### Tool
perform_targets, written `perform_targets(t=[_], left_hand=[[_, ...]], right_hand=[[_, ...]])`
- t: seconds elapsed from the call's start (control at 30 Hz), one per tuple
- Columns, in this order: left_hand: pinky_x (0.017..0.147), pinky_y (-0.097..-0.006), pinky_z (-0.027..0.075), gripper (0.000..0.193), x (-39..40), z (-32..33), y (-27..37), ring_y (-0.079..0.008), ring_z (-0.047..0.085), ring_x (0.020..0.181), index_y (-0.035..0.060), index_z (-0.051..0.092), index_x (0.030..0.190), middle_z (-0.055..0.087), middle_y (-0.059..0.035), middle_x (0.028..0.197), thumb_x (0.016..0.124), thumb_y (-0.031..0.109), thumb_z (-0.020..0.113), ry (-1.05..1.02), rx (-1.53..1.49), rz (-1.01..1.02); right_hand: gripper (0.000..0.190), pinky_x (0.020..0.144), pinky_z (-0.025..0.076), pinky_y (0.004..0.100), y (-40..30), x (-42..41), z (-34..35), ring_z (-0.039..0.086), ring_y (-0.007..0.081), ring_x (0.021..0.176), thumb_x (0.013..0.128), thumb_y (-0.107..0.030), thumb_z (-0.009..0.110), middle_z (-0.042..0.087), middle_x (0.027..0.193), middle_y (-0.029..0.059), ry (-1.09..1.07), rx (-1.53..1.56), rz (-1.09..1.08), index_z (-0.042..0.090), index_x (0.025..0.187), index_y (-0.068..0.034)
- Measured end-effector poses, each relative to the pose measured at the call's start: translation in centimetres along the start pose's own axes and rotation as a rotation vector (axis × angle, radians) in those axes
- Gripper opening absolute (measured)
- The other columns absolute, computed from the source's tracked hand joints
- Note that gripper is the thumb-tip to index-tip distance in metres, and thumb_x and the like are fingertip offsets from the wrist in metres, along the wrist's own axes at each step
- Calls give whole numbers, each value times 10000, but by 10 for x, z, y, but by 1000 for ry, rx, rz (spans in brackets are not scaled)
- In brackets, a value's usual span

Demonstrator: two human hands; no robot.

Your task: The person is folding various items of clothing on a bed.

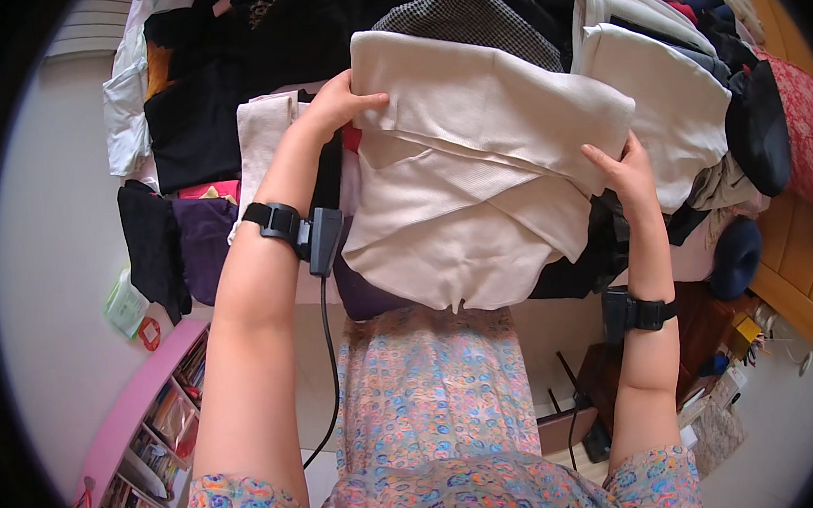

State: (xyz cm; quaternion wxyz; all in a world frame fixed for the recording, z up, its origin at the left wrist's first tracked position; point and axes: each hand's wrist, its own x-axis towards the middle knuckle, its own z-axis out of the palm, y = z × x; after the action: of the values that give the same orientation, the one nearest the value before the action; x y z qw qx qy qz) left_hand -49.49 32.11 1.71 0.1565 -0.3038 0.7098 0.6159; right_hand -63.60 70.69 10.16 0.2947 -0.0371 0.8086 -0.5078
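A cream knitted garment [467, 110], partly folded over itself, spreads before me at the near side of clothes laid on a bed-like surface. My left hand [345, 104] grips its upper left corner, thumb on top and fingers hidden beneath or behind the cloth. At the right edge, my right hand [625, 171] pinches the fold, its thumb on the near face. Beyond the garment lies a black-and-white checked cloth [469, 20]. White folded clothes [656, 106] are on the right, and a pale folded knit [263, 137] is by my left forearm.
Black clothes [196, 127] and a purple folded cloth [207, 245] lie on the left. A pink bookshelf [136, 396] stands at lower left. At right are a navy round object [735, 258] and a red patterned cloth [804, 132]. A cable [330, 370] hangs from my left wrist strap.
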Motion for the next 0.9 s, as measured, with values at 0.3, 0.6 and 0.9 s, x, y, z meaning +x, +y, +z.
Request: perform_targets(t=[0.3, 0.6, 0.9], left_hand=[[869, -319, 472, 354, -29, -28, 21, -157, 631, 959, 58, 697, 1040, 696, -58, 998, 724, 170, 810, -69, -247, 92], [801, -303, 502, 288, -68, -38, 0, -161, 642, 876, 4, 669, 1026, 686, -69, 932, 760, 85, 742, 118, -140, 305], [769, -323, 452, 243, -200, 34, -110, -214, 568, 880, 139, 733, 809, 562, -50, 921, 674, -33, 626, 192, 469, 449]], right_hand=[[287, 847, 463, 289, -5, 9, -24, 626, 135, 889, 763, -92, 760, 695, 962, 52, 36, 0, -2, 690, 1031, -16], [235, 832, 465, 279, -15, -6, -15, 619, 138, 894, 812, -65, 708, 694, 994, 49, 100, -137, -265, 677, 1036, 0], [205, 870, 464, 349, 84, -126, -2, 569, 259, 995, 654, -34, 674, 583, 1023, 71, -26, -700, -607, 730, 830, -125]])
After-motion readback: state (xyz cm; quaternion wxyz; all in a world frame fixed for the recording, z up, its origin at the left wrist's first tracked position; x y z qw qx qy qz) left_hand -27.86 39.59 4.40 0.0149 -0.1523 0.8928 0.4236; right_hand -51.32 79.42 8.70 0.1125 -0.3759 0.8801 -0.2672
